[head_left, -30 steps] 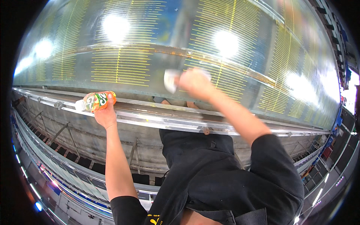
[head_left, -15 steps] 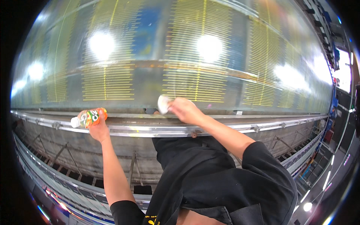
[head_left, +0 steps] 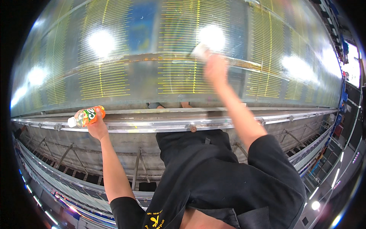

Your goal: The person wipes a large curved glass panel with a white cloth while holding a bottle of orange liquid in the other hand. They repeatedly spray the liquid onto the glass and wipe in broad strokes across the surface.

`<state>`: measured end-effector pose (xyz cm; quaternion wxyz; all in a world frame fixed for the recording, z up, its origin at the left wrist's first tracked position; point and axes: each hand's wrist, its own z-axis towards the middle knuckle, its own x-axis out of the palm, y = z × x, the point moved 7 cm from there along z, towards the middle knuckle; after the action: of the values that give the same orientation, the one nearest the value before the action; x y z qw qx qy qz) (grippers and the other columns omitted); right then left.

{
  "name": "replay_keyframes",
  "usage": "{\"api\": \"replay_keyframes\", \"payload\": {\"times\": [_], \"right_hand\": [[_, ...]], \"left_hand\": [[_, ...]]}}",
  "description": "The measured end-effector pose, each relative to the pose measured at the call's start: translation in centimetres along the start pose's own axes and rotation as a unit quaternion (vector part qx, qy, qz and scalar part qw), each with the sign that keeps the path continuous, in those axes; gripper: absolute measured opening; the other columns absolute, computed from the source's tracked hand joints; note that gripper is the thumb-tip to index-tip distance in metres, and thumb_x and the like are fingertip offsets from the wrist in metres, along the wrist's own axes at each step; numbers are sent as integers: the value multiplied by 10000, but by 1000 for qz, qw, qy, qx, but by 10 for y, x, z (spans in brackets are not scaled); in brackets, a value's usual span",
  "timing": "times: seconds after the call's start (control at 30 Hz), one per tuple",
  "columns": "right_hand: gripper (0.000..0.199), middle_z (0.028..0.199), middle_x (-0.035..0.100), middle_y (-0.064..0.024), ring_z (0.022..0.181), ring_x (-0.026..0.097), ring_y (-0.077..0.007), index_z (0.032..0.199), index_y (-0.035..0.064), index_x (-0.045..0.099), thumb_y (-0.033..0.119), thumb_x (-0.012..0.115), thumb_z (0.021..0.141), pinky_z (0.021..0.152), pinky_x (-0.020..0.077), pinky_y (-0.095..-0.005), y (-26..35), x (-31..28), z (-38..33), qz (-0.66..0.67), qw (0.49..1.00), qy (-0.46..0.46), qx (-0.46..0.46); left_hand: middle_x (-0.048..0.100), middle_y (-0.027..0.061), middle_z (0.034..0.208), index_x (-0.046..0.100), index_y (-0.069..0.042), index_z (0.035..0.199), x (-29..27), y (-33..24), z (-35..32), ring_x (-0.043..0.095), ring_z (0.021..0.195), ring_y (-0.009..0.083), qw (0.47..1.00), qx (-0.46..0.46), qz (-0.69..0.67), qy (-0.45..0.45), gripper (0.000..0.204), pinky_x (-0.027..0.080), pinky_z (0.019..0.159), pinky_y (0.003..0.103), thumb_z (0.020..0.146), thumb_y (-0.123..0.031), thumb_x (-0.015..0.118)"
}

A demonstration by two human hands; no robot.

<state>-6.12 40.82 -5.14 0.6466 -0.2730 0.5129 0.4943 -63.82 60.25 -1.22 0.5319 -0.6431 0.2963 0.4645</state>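
Left of centre in the frame, just below its middle height, I see the left hand (head_left: 98, 127) with its grip closed around a plastic bottle (head_left: 84, 118). The bottle lies nearly sideways, its white cap (head_left: 72, 122) toward the left edge and its orange end by the fingers, a green-and-orange label wrapping the middle. It shows over the metal rail (head_left: 160, 126) that spans the view; I can't tell from here whether the two touch.

Above the centre and a little right, the right hand (head_left: 216, 69) has its grip pinched on a white pad (head_left: 199, 50). Both are blurred on my feed, so the exact finger placement is unclear. That pad shows against the big glossy panel (head_left: 145, 82) filling the upper frame, beside a bright glare spot and over one of the columns of fine yellow lines (head_left: 183, 82). A brownish strip (head_left: 143, 57) crosses the panel near the pad. Lower centre, I get the wearer's black shirt (head_left: 236, 179) with a yellow emblem (head_left: 154, 221).
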Motion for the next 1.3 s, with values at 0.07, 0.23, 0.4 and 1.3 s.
{"api": "replay_keyframes", "payload": {"times": [0.07, 0.23, 0.4, 1.3], "right_hand": [[369, 976, 631, -152, 912, 624, -371, 1235, 42, 680, 19, 658, 867, 806, 511, -496, 107, -14, -59, 220, 962, 156, -37], [313, 1084, 670, -149, 1034, 665, -356, 1176, 17, 720, -51, 703, 871, 905, 552, -437, 56, -74, -23, 381, 921, 35, 74], [550, 1494, 608, -228, 1410, 545, -429, 1481, 51, 608, -21, 588, 937, 1202, 383, -569, -85, -87, 10, 73, 981, -75, 163], [467, 1206, 731, -133, 1164, 698, -346, 1327, 109, 742, -78, 613, 919, 1035, 563, -421, 195, -29, -18, 528, 815, 239, 4]], "left_hand": [[807, 84, 1203, 779, -89, 1230, -4, 8, 0, 751, 1097, 312, 1000, -21, 19, 7, 654, 563, 940, 443, 902, -655, 802], [816, 88, 1168, 796, -86, 1203, -5, -5, -5, 759, 1075, 322, 999, -26, 3, 19, 669, 566, 935, 456, 895, -680, 794], [827, 88, 1107, 821, -87, 1139, -2, -1, -3, 768, 1034, 325, 1000, -3, -20, 4, 660, 575, 907, 457, 889, -697, 788], [822, 101, 1132, 792, -93, 1209, -10, -1, -6, 764, 1050, 339, 999, -26, -2, 32, 666, 562, 912, 465, 915, -689, 763]]}}
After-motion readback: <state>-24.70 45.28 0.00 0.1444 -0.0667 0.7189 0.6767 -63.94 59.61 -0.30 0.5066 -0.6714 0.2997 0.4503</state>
